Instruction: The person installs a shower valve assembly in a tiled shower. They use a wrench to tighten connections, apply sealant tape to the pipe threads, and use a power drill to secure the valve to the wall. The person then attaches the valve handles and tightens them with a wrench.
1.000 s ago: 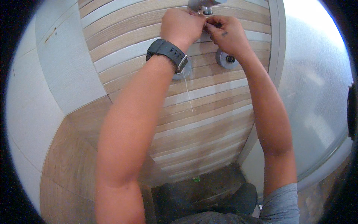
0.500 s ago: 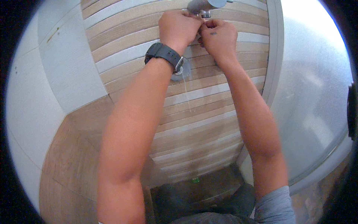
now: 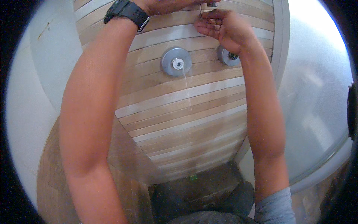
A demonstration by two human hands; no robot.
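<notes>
My left hand [image 3: 169, 5], with a black watch [image 3: 126, 14] on its wrist, reaches along the upper edge, partly cut off by it. A thin white strand [image 3: 201, 12] hangs at its fingertips. Just below and to the right, my right hand [image 3: 231, 28] holds its fingers apart and half curled, their tips beside the strand's lower end. Between the hands shows the dark tip of a metal spout [image 3: 212, 4]; the rest of the fixture is out of view.
A round chrome flange [image 3: 166, 61] with a pale centre sits on the striped tiled wall [image 3: 186, 123]; a fine white thread [image 3: 188, 89] dangles from it. My right wrist partly covers a second flange [image 3: 224, 56]. Frosted glass [image 3: 313, 93] stands to the right.
My hands have parted, the left moving up and leftward, the right opening slightly lower. The spout has mostly left the view at the top. Both wall flanges now show.
</notes>
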